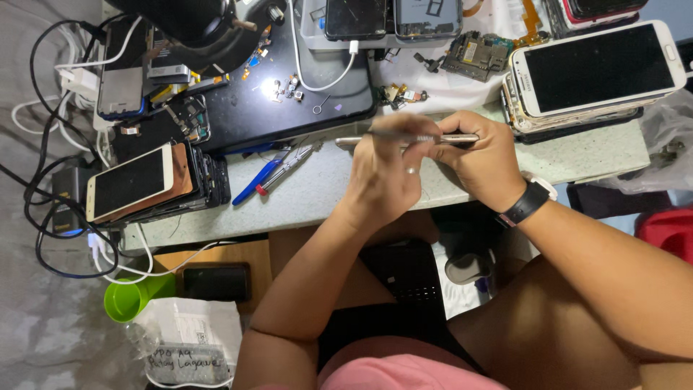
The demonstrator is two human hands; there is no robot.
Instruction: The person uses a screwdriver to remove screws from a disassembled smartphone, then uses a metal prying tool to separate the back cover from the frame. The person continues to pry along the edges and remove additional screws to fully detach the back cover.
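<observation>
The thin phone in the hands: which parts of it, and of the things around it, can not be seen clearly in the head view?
- Thin phone: its middle is covered by the left hand and right hand.
- Slim tool: its tip is hidden between the hands.
- Circuit board: parts too small to tell.
- Top-edge phones: cut off by the frame.
</observation>
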